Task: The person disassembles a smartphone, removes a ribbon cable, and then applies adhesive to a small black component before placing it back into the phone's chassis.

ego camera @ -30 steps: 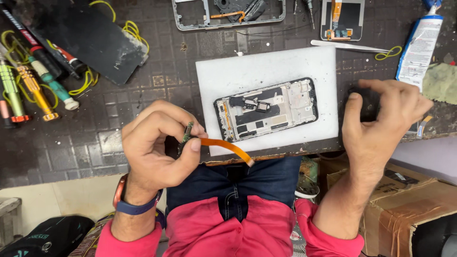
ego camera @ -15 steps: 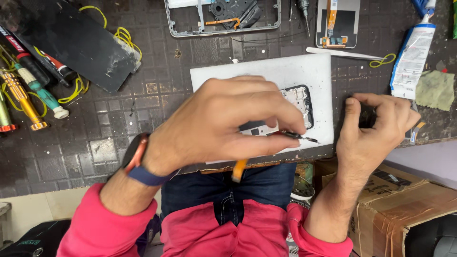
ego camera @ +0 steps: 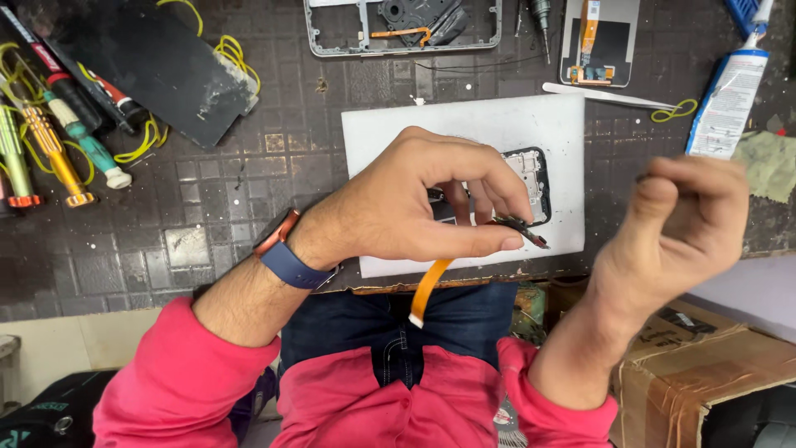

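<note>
My left hand (ego camera: 423, 199) reaches across the white mat (ego camera: 381, 141) and pinches an orange flex cable. The cable's dark connector end (ego camera: 529, 232) sticks out past my fingertips, and its orange tail (ego camera: 427, 290) hangs over the bench edge toward my lap. An opened phone frame (ego camera: 535, 178) lies on the mat, mostly hidden under that hand. My right hand (ego camera: 684, 220) is raised to the right of the mat, off the bench, blurred, fingers curled together. Whether it holds anything is unclear.
Several screwdrivers (ego camera: 50, 141) and a dark back panel (ego camera: 166, 75) lie at the far left among yellow rubber bands. A grey phone frame (ego camera: 406, 25), a screen part (ego camera: 601, 41), a white pry tool (ego camera: 605, 95) and a glue tube (ego camera: 730, 99) sit at the back. A cardboard box (ego camera: 705, 365) stands lower right.
My left hand carried the orange cable from the bench edge over the phone and now covers it. My right hand lifted off the mat's right edge and curled up.
</note>
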